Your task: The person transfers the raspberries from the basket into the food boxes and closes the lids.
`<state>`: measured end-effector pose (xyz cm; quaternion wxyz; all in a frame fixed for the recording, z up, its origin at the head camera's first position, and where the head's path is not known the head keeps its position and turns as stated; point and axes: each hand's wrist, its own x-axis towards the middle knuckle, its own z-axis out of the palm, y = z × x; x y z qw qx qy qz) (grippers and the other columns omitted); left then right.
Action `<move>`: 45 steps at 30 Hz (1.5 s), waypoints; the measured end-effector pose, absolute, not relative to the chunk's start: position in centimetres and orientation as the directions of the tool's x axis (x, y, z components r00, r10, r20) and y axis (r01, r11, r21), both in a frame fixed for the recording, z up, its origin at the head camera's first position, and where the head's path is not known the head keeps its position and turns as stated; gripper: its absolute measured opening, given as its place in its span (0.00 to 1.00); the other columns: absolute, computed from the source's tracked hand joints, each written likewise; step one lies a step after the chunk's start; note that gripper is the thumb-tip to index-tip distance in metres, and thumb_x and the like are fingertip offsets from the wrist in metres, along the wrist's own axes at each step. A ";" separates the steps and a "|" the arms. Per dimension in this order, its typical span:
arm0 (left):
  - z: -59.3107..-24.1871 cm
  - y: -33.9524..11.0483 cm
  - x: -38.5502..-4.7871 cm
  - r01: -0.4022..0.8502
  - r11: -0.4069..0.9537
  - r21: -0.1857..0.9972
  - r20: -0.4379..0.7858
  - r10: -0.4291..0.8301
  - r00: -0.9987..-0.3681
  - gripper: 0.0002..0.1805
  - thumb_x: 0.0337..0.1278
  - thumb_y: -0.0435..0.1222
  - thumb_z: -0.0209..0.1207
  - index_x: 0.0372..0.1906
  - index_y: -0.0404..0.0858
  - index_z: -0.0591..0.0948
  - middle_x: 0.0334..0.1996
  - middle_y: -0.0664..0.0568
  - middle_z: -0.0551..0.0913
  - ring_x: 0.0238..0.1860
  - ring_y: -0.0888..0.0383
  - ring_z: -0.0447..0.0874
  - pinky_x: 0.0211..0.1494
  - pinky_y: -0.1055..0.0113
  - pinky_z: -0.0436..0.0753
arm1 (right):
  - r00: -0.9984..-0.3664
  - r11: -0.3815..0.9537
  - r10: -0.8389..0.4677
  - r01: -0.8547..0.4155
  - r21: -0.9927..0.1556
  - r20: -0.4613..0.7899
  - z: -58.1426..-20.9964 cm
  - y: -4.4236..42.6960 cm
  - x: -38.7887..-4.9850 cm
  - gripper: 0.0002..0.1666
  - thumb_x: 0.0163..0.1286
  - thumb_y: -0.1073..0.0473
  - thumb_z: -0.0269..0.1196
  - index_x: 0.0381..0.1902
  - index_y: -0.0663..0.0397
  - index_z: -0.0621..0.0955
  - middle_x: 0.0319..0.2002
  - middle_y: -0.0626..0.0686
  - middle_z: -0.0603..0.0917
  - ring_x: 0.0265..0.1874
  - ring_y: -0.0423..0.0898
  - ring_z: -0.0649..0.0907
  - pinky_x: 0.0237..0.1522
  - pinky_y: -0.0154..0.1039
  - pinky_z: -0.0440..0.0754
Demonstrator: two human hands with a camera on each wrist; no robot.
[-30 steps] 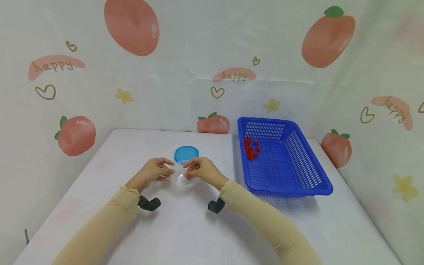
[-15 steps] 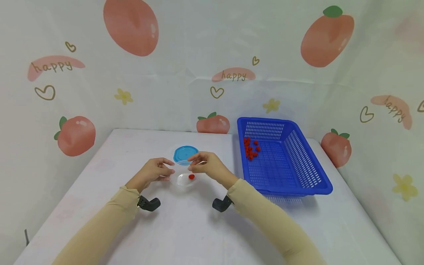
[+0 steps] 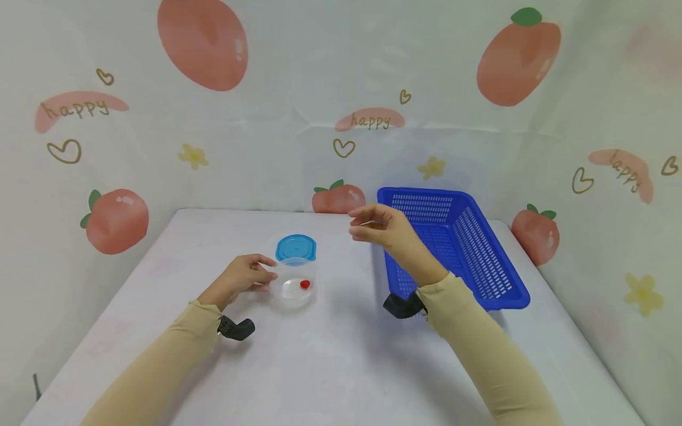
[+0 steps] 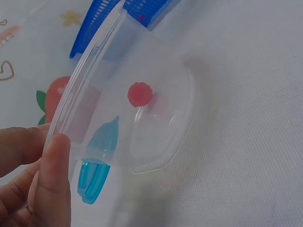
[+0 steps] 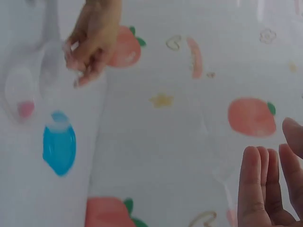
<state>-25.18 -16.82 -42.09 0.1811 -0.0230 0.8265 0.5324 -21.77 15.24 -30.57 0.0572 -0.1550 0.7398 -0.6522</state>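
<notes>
The left hand [image 3: 246,275] pinches the rim of a clear plastic container [image 4: 156,61] between thumb and fingers. A small round red piece with a scalloped edge [image 4: 140,94] lies inside the container. Behind the container on the table is a blue lid [image 3: 296,247]. Over the near left edge of the blue plastic basket [image 3: 453,236] hovers the right hand [image 3: 386,228]. Its fingers [image 5: 253,179] are fairly straight, the thumb stands apart from them, and nothing is held. In the head view this hand and its arm hide the basket's left part, where the red pieces lay.
A white cloth [image 3: 309,367] covers the table. Behind it hangs a white backdrop [image 3: 277,165] printed with peaches, hearts and flowers. Each wrist wears a dark camera mount, and the left one [image 3: 237,328] is just above the cloth.
The right hand has let go of a red piece, which now lies in the container, and has moved right and away to the basket. The left hand stays at the container's rim.
</notes>
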 end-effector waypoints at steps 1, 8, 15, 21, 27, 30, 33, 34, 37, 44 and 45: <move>-42.1 -16.8 -25.2 -0.232 0.433 0.871 -0.325 0.153 -0.933 0.27 0.55 0.34 0.67 0.59 0.31 0.74 0.31 0.49 0.76 0.30 0.58 0.78 0.36 0.71 0.85 | -0.946 0.099 -0.298 -0.163 -0.982 0.127 -30.2 15.9 -21.9 0.17 0.65 0.64 0.65 0.52 0.58 0.79 0.42 0.50 0.80 0.42 0.45 0.84 0.53 0.41 0.83; -42.1 -16.9 -25.2 -0.234 0.430 0.872 -0.327 0.155 -0.932 0.26 0.55 0.34 0.67 0.59 0.31 0.74 0.30 0.49 0.76 0.29 0.59 0.78 0.35 0.71 0.85 | -0.960 0.145 -0.239 -0.185 -0.972 0.147 -29.0 20.4 -23.7 0.20 0.66 0.60 0.64 0.56 0.54 0.77 0.43 0.47 0.80 0.43 0.42 0.84 0.48 0.32 0.83; -42.1 -16.9 -25.1 -0.236 0.437 0.868 -0.327 0.146 -0.934 0.25 0.56 0.34 0.66 0.58 0.31 0.74 0.30 0.49 0.76 0.28 0.59 0.79 0.34 0.71 0.85 | -0.978 0.126 -0.171 -0.142 -0.982 0.120 -30.1 23.7 -26.0 0.20 0.65 0.58 0.66 0.54 0.49 0.78 0.48 0.52 0.78 0.48 0.43 0.82 0.50 0.32 0.83; -42.1 -17.0 -25.2 -0.240 0.430 0.870 -0.329 0.145 -0.933 0.27 0.54 0.34 0.67 0.58 0.31 0.74 0.29 0.49 0.77 0.28 0.59 0.79 0.34 0.71 0.85 | -0.990 0.211 -0.116 -0.104 -0.972 0.081 -31.7 25.6 -27.7 0.24 0.66 0.55 0.65 0.58 0.54 0.75 0.47 0.48 0.77 0.48 0.42 0.81 0.51 0.34 0.82; -42.2 -17.0 -25.1 -0.239 0.424 0.874 -0.326 0.146 -0.934 0.27 0.54 0.34 0.67 0.58 0.31 0.74 0.28 0.50 0.78 0.28 0.59 0.80 0.34 0.70 0.85 | -0.995 0.313 -0.098 -0.034 -0.949 0.003 -33.3 27.2 -29.3 0.32 0.69 0.53 0.62 0.66 0.62 0.68 0.51 0.51 0.74 0.54 0.47 0.79 0.55 0.37 0.81; -42.4 -17.1 -25.1 -0.237 0.423 0.875 -0.325 0.148 -0.934 0.26 0.54 0.34 0.67 0.58 0.32 0.74 0.28 0.50 0.79 0.27 0.59 0.80 0.34 0.70 0.85 | -0.996 0.309 -0.082 0.006 -0.951 -0.032 -34.2 27.9 -29.9 0.33 0.70 0.55 0.61 0.67 0.63 0.66 0.52 0.52 0.74 0.56 0.49 0.76 0.57 0.39 0.80; -42.4 -17.1 -25.2 -0.236 0.422 0.875 -0.324 0.150 -0.934 0.27 0.54 0.34 0.67 0.58 0.32 0.74 0.28 0.50 0.79 0.28 0.59 0.80 0.34 0.71 0.85 | -0.995 0.318 -0.065 0.045 -0.947 -0.070 -35.2 28.6 -30.5 0.33 0.70 0.57 0.61 0.68 0.65 0.65 0.54 0.54 0.73 0.51 0.42 0.78 0.59 0.42 0.78; -42.5 -17.1 -25.2 -0.237 0.421 0.875 -0.324 0.150 -0.934 0.27 0.54 0.34 0.68 0.58 0.32 0.74 0.28 0.50 0.79 0.28 0.59 0.80 0.34 0.71 0.85 | -0.994 0.325 -0.063 0.060 -0.944 -0.084 -35.6 28.7 -30.6 0.33 0.70 0.57 0.61 0.68 0.65 0.65 0.55 0.56 0.73 0.51 0.41 0.78 0.60 0.43 0.78; -42.5 -17.1 -25.3 -0.233 0.426 0.874 -0.323 0.151 -0.934 0.27 0.54 0.34 0.68 0.58 0.32 0.74 0.28 0.50 0.79 0.28 0.59 0.80 0.34 0.70 0.85 | -0.990 0.353 -0.063 0.094 -0.931 -0.123 -36.4 29.0 -30.9 0.33 0.71 0.58 0.59 0.68 0.67 0.64 0.61 0.64 0.71 0.52 0.45 0.79 0.63 0.49 0.74; -42.3 -17.0 -25.3 -0.233 0.432 0.871 -0.325 0.152 -0.933 0.26 0.54 0.34 0.67 0.58 0.32 0.74 0.29 0.49 0.78 0.28 0.59 0.80 0.35 0.70 0.86 | -0.980 0.403 -0.061 0.149 -0.903 -0.189 -37.5 29.2 -31.0 0.31 0.72 0.62 0.58 0.68 0.69 0.65 0.63 0.68 0.70 0.62 0.60 0.74 0.62 0.50 0.74; -42.3 -16.9 -25.3 -0.232 0.432 0.871 -0.325 0.153 -0.933 0.26 0.54 0.34 0.67 0.58 0.32 0.74 0.29 0.49 0.78 0.29 0.59 0.80 0.35 0.69 0.86 | -0.980 0.411 -0.057 0.151 -0.899 -0.191 -37.6 29.2 -31.0 0.30 0.72 0.62 0.58 0.67 0.69 0.65 0.62 0.67 0.71 0.62 0.60 0.74 0.62 0.50 0.75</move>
